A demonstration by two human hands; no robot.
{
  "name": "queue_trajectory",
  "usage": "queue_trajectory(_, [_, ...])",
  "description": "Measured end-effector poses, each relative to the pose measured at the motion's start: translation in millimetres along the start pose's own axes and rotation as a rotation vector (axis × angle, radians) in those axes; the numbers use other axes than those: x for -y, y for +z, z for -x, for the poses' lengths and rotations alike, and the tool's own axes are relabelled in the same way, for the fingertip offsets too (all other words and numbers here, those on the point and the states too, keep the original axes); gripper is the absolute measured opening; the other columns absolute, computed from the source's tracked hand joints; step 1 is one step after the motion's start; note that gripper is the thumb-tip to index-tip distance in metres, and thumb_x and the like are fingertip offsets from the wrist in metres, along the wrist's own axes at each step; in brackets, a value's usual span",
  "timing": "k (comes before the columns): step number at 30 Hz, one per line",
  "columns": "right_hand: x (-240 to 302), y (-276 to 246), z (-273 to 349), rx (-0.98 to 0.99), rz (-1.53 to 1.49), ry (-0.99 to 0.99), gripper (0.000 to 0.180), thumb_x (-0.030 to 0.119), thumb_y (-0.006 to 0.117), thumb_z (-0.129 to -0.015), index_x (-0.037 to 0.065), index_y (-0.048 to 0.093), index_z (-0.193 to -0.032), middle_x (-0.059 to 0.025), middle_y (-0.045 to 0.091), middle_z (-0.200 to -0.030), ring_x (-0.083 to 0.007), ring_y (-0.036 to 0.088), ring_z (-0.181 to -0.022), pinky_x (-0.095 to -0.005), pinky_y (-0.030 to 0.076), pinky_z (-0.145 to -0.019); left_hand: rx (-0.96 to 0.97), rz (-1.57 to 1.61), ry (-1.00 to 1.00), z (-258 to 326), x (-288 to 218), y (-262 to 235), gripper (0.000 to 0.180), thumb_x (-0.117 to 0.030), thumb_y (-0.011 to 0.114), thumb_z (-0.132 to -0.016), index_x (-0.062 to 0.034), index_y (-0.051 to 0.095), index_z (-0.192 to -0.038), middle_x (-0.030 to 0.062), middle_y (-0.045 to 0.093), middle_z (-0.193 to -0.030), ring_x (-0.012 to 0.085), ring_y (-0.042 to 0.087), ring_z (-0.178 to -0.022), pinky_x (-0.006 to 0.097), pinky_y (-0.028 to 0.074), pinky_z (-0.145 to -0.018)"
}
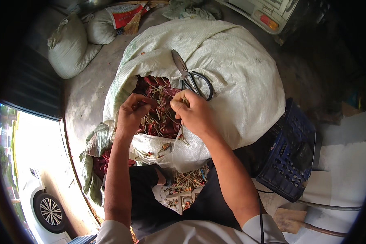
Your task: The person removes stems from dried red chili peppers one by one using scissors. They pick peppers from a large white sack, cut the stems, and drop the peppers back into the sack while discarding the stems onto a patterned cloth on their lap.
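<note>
A big white woven sack [244, 81] lies before me, its mouth open toward me. Inside are dried red chilies [160, 122] with many thin tan stems. Over the left of the opening, my left hand [132, 114] is closed in a pinch on a dark red dried chili [151, 102]. My right hand [193, 114] is closed at the right of the opening, with brownish chili stems [186, 101] showing between its fingers. Just beyond it, black-handled scissors [188, 75] rest on the sack, blades pointing away.
A green sack [91, 162] with more red chilies leans at the left. Stems litter the floor [189, 181] between my legs. A blue plastic crate [290, 158] stands on the right. Full white sacks [69, 49] sit far left; a parked car [40, 203] shows outside.
</note>
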State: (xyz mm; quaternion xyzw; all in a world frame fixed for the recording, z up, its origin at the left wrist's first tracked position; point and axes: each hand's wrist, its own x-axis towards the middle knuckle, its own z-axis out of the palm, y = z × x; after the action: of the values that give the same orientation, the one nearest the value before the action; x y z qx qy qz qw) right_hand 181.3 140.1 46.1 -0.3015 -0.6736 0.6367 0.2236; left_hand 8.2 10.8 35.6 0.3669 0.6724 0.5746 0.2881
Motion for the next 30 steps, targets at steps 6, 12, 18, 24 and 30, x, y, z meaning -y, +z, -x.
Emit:
queue_trajectory(6, [-0.2, 11.1, 3.9, -0.040, 0.217, -0.236, 0.020, 0.021, 0.071, -0.087, 0.004, 0.064, -0.094, -0.0133, 0.070, -0.083, -0.0298, 0.068, -0.073, -0.0390, 0.052, -0.068, 0.002, 0.289, -0.146, 2.5, -14.3, 1.7, 0.011, 0.000, 0.061, -0.092, -0.0065, 0.065, -0.100, 0.0044, 0.070, -0.094, 0.0077, 0.061, -0.079, 0.022, 0.048, -0.067])
queue_trajectory(12, [-1.6, 22.0, 3.0, 0.006, 0.265, -0.290, 0.037, 0.027, 0.074, -0.086, -0.002, 0.061, -0.105, -0.0192, 0.069, -0.080, -0.0334, 0.069, -0.075, -0.0416, 0.052, -0.068, -0.005, 0.586, -0.274, 3.2, -9.7, -2.2, 0.007, -0.010, 0.059, -0.095, -0.0096, 0.062, -0.101, 0.0018, 0.066, -0.086, 0.0073, 0.060, -0.069, 0.020, 0.042, -0.049])
queue_trajectory(18, [-9.1, 27.2, -0.6, -0.077, 0.280, -0.427, 0.021, 0.019, 0.069, -0.090, 0.000, 0.063, -0.091, -0.0180, 0.067, -0.077, -0.0368, 0.066, -0.072, -0.0442, 0.051, -0.065, -0.071, 0.671, -0.395, 10.3, -28.4, 29.6, 0.013, -0.013, 0.057, -0.097, -0.0117, 0.059, -0.110, 0.0009, 0.066, -0.087, 0.0094, 0.062, -0.069, 0.020, 0.044, -0.047])
queue_trajectory(24, [-7.8, 28.5, -0.1, -0.118, 0.237, -0.388, 0.019, 0.018, 0.068, -0.091, 0.001, 0.063, -0.086, -0.0180, 0.067, -0.076, -0.0362, 0.067, -0.071, -0.0437, 0.050, -0.063, 0.026, 0.660, -0.409, 9.9, -5.9, 20.9, 0.011, -0.018, 0.058, -0.100, -0.0129, 0.059, -0.109, -0.0022, 0.063, -0.082, 0.0083, 0.060, -0.066, 0.021, 0.043, -0.044])
queue_trajectory(30, [-0.8, 24.9, 4.4, -0.020, 0.173, -0.396, 0.016, 0.015, 0.064, -0.092, 0.000, 0.064, -0.087, -0.0177, 0.067, -0.075, -0.0341, 0.067, -0.068, -0.0417, 0.051, -0.062, -0.002, 0.682, -0.372, 11.6, -6.6, 20.5, 0.009, -0.014, 0.056, -0.100, -0.0130, 0.059, -0.108, -0.0025, 0.062, -0.081, 0.0073, 0.058, -0.063, 0.021, 0.042, -0.044])
